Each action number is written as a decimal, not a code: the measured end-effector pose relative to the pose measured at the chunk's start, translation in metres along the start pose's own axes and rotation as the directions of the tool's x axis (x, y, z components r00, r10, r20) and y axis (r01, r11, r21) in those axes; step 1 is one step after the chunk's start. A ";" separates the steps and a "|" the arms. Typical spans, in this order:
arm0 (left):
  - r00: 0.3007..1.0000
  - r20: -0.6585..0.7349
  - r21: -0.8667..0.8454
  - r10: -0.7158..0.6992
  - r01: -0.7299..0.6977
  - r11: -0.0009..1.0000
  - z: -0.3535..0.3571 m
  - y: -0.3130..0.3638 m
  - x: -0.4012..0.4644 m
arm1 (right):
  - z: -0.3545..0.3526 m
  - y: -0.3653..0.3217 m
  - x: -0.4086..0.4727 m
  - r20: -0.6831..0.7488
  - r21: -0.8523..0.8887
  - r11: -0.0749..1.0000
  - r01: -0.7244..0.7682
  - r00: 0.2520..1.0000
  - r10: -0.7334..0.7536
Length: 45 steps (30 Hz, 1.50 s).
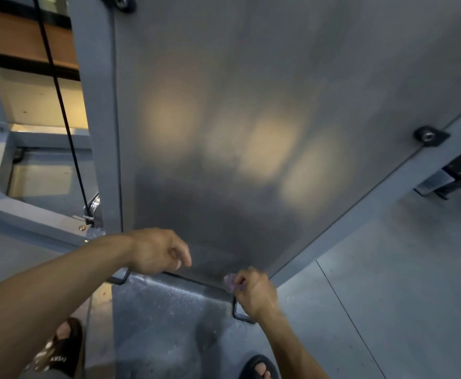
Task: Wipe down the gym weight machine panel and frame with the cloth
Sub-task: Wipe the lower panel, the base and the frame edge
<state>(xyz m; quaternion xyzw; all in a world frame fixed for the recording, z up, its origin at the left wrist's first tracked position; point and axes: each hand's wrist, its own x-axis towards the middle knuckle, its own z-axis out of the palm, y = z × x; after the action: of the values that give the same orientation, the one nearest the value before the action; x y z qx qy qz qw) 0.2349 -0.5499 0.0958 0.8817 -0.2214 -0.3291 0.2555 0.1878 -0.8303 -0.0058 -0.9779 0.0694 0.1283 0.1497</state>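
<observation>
At the very bottom edge of the big grey panel point(251, 105), the right hand point(254, 292) has its fingers curled tight round a small bunched-up cloth point(230, 281) — only a pale purple bit peeks out. The cloth sits right by the panel's low edge. The left hand point(157, 254) hangs just beside it, fingers loosely bent, holding nothing. Nearly all of the panel lies up above the cloth — tall and long, running upward — so the right hand is the one to wipe, and the way to go is probably up
</observation>
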 end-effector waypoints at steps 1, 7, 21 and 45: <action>1.000 -0.019 -0.013 0.006 -0.007 1.000 0.000 -0.004 -0.003 | -0.012 -0.001 -0.004 0.081 -0.030 1.000 -0.003 0.997 0.006; 0.999 -0.036 -0.122 0.009 -0.013 0.992 -0.002 -0.028 -0.030 | -0.123 -0.012 -0.034 0.290 -0.302 0.953 0.007 0.953 0.085; 0.992 -0.111 -0.062 -0.052 0.046 0.997 0.023 -0.006 -0.050 | -0.089 0.050 -0.088 0.102 0.596 0.770 -0.229 0.972 0.210; 0.806 -0.093 0.508 0.585 -0.467 0.724 0.067 0.016 0.079 | -0.027 0.026 -0.018 -0.007 0.984 -0.140 0.113 0.802 0.598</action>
<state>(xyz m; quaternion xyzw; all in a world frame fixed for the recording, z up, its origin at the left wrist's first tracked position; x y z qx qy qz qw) 0.2386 -0.6268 0.0250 0.8494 -0.5021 -0.0675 0.1475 0.1719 -0.8614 0.0166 -0.5038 0.3671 -0.1811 0.7607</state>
